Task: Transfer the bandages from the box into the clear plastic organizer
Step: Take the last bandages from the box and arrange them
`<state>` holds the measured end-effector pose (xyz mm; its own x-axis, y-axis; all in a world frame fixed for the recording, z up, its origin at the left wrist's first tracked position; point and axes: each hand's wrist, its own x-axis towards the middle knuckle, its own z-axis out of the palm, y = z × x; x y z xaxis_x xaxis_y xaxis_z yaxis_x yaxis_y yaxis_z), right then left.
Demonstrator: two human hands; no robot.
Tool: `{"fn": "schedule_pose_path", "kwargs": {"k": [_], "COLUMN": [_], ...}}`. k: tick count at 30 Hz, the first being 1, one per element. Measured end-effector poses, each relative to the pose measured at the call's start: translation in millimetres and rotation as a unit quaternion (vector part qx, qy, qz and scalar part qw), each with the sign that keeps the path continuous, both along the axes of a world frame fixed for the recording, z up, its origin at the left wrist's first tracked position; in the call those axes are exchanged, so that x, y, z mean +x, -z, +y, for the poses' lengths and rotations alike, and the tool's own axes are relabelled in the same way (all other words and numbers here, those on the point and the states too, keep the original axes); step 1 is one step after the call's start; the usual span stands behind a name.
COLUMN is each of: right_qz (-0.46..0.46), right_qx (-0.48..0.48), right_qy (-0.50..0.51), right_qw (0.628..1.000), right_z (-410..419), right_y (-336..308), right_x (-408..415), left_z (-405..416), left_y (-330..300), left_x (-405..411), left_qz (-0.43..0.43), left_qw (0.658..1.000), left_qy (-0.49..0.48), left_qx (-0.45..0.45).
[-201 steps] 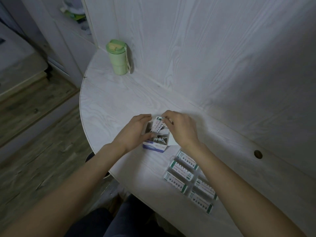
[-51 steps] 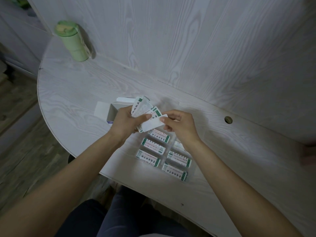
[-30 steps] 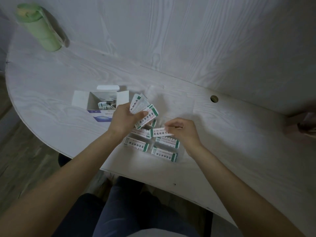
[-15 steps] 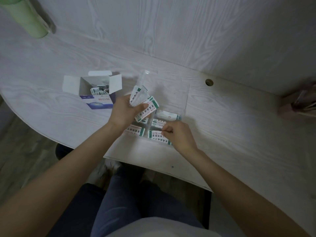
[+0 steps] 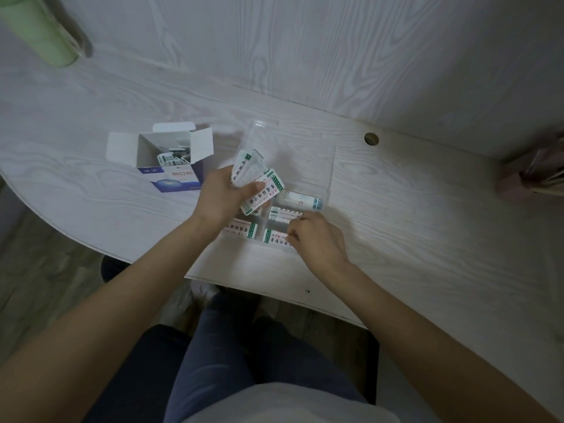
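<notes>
My left hand (image 5: 222, 198) grips a fanned stack of white bandages (image 5: 256, 178) with green ends, held above the clear plastic organizer (image 5: 328, 181). The organizer lies open on the table, its lid tipped back, with bandages lying in its compartments (image 5: 294, 200). My right hand (image 5: 316, 238) rests over the near right compartment, fingers curled onto a bandage (image 5: 274, 236) there. The open white and blue bandage box (image 5: 171, 161) stands to the left, with more bandages inside.
A green cup (image 5: 38, 29) stands at the far left against the wall. A round cable hole (image 5: 371, 138) is in the table (image 5: 427, 239) at the back right. A pinkish holder (image 5: 531, 175) sits at the right edge. My legs are below the table's front edge.
My right hand took a bandage from the stack in my left hand and lowered it into the near right compartment. The camera tilted further down.
</notes>
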<state>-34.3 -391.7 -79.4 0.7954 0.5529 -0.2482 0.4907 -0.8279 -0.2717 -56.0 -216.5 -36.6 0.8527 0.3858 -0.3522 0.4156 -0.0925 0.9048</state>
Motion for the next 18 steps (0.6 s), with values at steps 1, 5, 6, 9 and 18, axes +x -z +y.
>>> {"fn": "schedule_pose_path", "kwargs": {"k": [1,5,6,9,18], "right_qz": [0.001,0.018,0.049,0.231,0.273], "right_qx": [-0.009,0.079,0.158,0.382,0.445], "right_qy": [-0.007,0.057,0.102,0.220,0.261], "right_qw": [1.000,0.995,0.981,0.867,0.812], "right_z": [1,3,4,9,5], "right_y": [1,-6,-10,-30,-28], "right_x": [0,5,8,19,30], "left_z": [0,0,0,-3,-7], "left_y": [0,3,3,2,-1], "left_x": [0,-3,-4,-5,-5], "left_qz": [0.001,0.004,0.004,0.004,0.008], "left_qw": [1.000,1.000,1.000,0.998,0.995], "left_qy": [0.002,0.008,0.007,0.013,0.052], "left_qx": [0.000,0.000,-0.008,-0.054,-0.084]}}
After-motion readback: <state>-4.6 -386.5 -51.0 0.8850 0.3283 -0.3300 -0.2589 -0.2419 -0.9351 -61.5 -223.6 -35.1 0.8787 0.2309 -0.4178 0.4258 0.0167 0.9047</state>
